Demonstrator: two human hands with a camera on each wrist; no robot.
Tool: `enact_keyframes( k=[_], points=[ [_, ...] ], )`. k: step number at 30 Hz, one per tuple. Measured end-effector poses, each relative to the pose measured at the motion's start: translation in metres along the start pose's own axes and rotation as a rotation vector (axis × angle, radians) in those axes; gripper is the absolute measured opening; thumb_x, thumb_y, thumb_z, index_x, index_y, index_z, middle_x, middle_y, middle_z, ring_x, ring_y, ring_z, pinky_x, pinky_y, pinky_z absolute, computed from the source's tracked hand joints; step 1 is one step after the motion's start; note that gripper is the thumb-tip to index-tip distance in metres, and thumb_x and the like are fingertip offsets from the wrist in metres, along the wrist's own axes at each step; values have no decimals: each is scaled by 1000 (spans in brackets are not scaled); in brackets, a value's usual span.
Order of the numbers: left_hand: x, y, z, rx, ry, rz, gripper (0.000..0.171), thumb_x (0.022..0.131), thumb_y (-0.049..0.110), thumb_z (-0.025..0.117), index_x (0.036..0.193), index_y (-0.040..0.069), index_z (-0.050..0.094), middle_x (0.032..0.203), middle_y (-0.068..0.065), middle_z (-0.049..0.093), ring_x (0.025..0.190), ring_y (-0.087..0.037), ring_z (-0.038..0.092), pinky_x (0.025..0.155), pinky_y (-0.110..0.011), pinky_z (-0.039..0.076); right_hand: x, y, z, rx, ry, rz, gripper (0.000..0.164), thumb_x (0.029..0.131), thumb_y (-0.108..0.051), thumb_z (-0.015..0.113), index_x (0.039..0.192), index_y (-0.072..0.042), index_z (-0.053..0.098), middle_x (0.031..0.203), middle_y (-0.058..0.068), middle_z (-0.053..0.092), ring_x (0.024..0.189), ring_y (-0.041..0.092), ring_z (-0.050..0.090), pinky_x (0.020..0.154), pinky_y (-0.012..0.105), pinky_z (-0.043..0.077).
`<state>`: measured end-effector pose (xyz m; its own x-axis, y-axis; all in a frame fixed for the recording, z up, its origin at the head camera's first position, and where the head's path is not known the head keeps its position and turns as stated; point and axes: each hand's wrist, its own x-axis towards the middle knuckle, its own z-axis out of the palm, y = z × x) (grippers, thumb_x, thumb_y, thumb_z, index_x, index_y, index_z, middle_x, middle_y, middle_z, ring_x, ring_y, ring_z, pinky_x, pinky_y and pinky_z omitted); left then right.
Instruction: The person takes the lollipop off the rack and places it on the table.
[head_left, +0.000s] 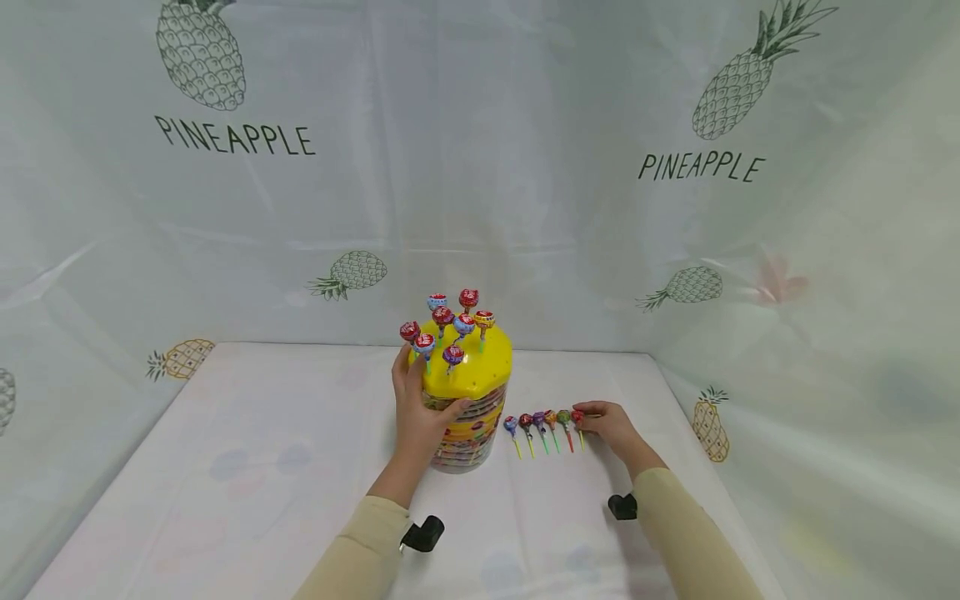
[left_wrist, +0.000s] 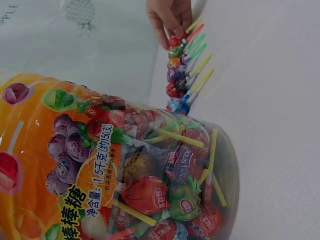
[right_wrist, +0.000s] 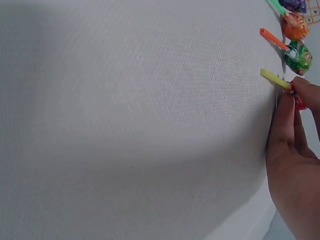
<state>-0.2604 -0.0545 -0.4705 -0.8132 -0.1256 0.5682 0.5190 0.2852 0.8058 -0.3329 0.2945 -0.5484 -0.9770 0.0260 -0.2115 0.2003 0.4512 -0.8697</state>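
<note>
A clear jar (head_left: pixel 467 437) of wrapped lollipops, printed with fruit, stands upright on the table under a yellow lid (head_left: pixel 483 367). Several lollipops (head_left: pixel 442 316) stick up out of that lid. My left hand (head_left: pixel 420 421) grips the jar's left side near the lid, thumb across the front. To the right of the jar, several lollipops lie in a row, among them a green one (right_wrist: pixel 299 57) with an orange stick. At the row's right end my right hand (head_left: pixel 613 427) pinches a red lollipop (right_wrist: pixel 299 103) with a yellow stick (right_wrist: pixel 274 78) between thumb and fingers.
A white cloth covers the table (head_left: pixel 247 467). Behind and at both sides hangs a pale curtain (head_left: pixel 487 167) printed with pineapples. Black wrist cameras (head_left: pixel 423 534) are strapped to both forearms.
</note>
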Motion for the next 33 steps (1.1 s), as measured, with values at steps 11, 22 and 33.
enact_keyframes(
  k=[11,22,33],
  points=[
    [0,1,1,9,1,-2,85,81,60,69,149,26,32,158,-3,5,142,-34,19,109,-61,28,0,1,-2,-9,33,0,36,86,0,71,122,-1,65,126,19,60,107,27,58,87,37,52],
    [-2,0,1,23,5,3,84,81,58,70,149,26,31,159,-2,5,141,-33,21,108,-61,29,-14,-22,-15,20,9,-124,39,91,1,63,129,5,58,129,22,57,107,30,59,85,37,55],
    [-2,1,1,8,7,3,84,81,59,70,149,27,32,159,0,4,142,-31,20,109,-61,28,-41,-91,-19,81,-119,-304,40,91,-8,69,129,-1,59,128,16,59,97,18,62,94,38,48]
  ],
)
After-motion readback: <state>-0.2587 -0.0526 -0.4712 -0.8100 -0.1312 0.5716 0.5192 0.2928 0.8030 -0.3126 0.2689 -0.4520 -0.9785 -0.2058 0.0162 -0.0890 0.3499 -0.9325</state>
